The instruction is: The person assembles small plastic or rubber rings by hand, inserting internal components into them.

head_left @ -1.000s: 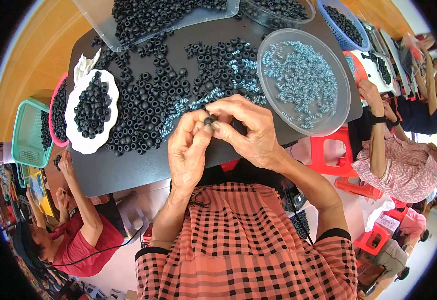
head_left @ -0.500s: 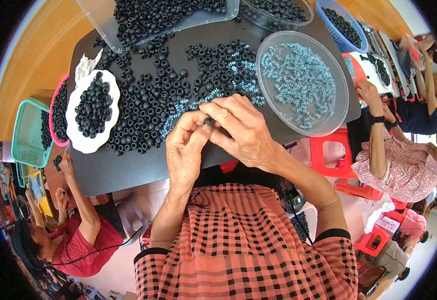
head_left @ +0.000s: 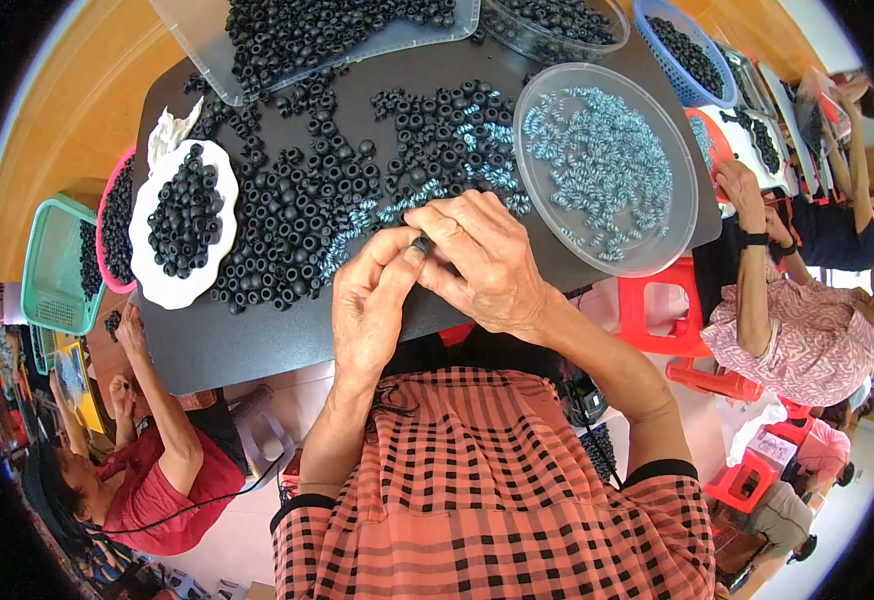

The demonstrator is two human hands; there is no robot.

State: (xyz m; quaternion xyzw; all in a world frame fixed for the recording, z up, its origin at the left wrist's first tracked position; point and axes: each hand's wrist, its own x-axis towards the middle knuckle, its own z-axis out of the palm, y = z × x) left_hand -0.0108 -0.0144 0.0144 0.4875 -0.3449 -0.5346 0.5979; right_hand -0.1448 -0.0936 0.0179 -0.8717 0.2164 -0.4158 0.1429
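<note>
In front of my chest, at the table's near edge, both hands meet over one small black round part (head_left: 422, 244). My left hand (head_left: 372, 300) is closed, pinching the part between thumb and forefinger. The fingers of my right hand (head_left: 487, 262) are curled in against the same part from the other side, and they hide most of it. Just beyond my fingers lie loose black round parts with holes (head_left: 292, 225), spread over the dark table (head_left: 207, 350). A strip of small light-blue coil springs (head_left: 412, 200) runs through them. More of these springs fill a clear round tub lid (head_left: 685, 215) at the right.
Left stands a white scalloped plate (head_left: 162, 290) of black parts, near a crumpled white tissue (head_left: 169, 135). A clear bin (head_left: 197, 55), a round clear tub (head_left: 617, 40) and a blue basket (head_left: 647, 25) stand farther back. Co-workers sit left and right; a red stool (head_left: 647, 335) stands nearby.
Both hands stay together in nearly the same place. The black part and the fingertips around it have shifted very slightly.
</note>
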